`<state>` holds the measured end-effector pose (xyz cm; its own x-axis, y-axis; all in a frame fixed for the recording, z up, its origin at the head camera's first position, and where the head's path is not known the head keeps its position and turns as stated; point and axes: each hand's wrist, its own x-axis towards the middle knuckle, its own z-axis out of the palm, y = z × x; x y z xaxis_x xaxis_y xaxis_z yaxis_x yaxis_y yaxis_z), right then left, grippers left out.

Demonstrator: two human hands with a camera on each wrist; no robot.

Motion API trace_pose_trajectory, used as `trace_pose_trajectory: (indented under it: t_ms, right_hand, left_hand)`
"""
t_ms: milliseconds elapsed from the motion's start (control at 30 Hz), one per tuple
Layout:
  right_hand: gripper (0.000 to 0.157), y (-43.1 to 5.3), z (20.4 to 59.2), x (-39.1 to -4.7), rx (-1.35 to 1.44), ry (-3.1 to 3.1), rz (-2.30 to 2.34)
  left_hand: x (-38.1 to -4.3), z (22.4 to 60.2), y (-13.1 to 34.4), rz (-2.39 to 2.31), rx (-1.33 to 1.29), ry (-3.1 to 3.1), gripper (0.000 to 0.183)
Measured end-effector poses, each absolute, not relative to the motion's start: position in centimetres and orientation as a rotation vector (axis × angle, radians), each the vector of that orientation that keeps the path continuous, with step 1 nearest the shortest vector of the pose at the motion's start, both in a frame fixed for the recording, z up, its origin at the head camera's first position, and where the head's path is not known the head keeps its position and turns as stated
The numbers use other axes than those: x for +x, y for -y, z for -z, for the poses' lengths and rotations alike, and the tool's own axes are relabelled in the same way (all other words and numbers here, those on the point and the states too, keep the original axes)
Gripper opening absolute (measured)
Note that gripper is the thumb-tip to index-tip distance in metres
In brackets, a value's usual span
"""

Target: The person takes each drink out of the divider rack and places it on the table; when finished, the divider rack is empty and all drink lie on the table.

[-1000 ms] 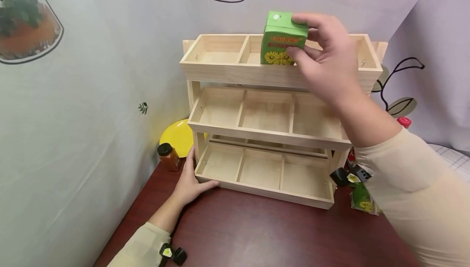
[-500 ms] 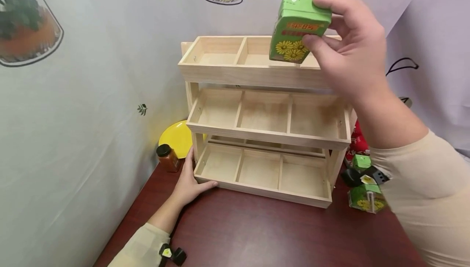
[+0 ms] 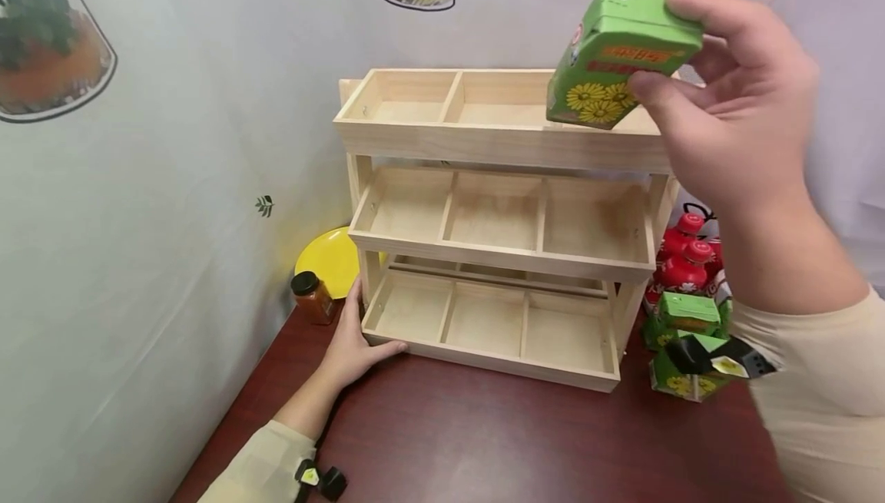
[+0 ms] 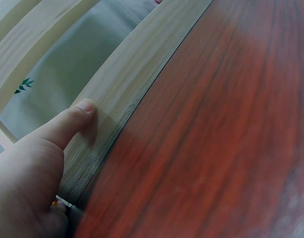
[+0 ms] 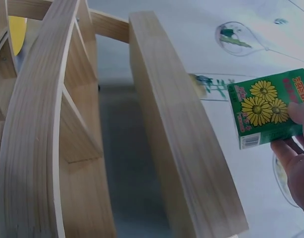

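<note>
My right hand (image 3: 754, 96) pinches a green drink carton (image 3: 615, 57) with yellow flowers on it, thumb on the front and fingers behind. Tilted, the carton overlaps the right part of the top tray in the head view. The right wrist view shows this carton (image 5: 263, 106) out beyond the top tray's front board (image 5: 186, 124). At the lower left corner of the three-tier wooden shelf (image 3: 498, 249), my left hand (image 3: 349, 349) grips the bottom tray, its thumb along the front board (image 4: 122, 74) and its fingers round the side.
Red-capped bottles (image 3: 684, 265) and green drink cartons (image 3: 687, 311) stand right of the shelf on the dark red table (image 3: 484, 434). To its left are a black-lidded jar (image 3: 314, 299) and a yellow plate (image 3: 332, 257). A patterned cloth wall (image 3: 173, 180) rises behind.
My right hand has lifted the carton from the top tray's middle and carried it right, tilting it. More bottles and cartons show beside the shelf. My left hand keeps its place.
</note>
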<state>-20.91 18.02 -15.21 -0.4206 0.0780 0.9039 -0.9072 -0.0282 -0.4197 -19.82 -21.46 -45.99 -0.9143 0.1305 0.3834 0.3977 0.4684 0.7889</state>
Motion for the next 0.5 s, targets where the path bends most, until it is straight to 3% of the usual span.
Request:
trace_pose_trajectory:
  t_ms: [200, 500]
  right_hand:
    - [0.044, -19.6, 15.5, -19.8, 0.902, 1.389, -1.674]
    - [0.047, -22.2, 16.6, -18.8, 0.891, 1.466, -1.620]
  left_hand:
    - [-19.8, 45.8, 21.3, 1.425, -0.465, 2.443, 0.133]
    - [-21.5, 48.9, 22.5, 1.426, -0.422, 2.451, 0.137]
